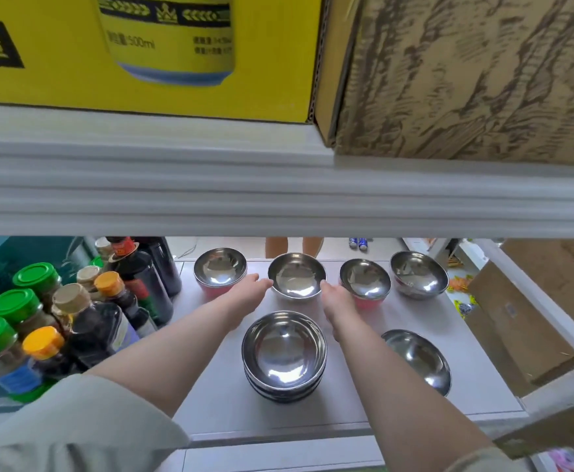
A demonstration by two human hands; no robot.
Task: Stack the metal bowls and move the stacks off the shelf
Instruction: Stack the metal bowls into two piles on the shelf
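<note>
Bottles (pixel 74 311) with green, orange and tan caps are crowded at nine o'clock on the white shelf board (pixel 425 321). To their right, a back row of four shiny round metal bowls is seen: a pink-sided bowl (pixel 220 269) at eleven o'clock, the middle steel bowl (pixel 296 279) at twelve, another pink-sided bowl (pixel 364 282) at one, and a plain steel bowl (pixel 419 274) at two. The left hand (pixel 244 294) and the right hand (pixel 338 303) are placed against the two sides of the middle steel bowl, fingers half open and touching its wall; a firm hold cannot be confirmed. A stack of nested steel bowls (pixel 283 356) stands at the centre, and a single steel bowl (pixel 418 359) lies at four o'clock.

The gathering step is judged to be in hand. Next, the middle bowl should be lifted and lowered level into the stack.

Above, a white shelf edge (pixel 278 185) carries a yellow carton (pixel 57 63) and a brown cardboard box (pixel 466 73). A pale tiled floor (pixel 381 248) is visible behind.
</note>
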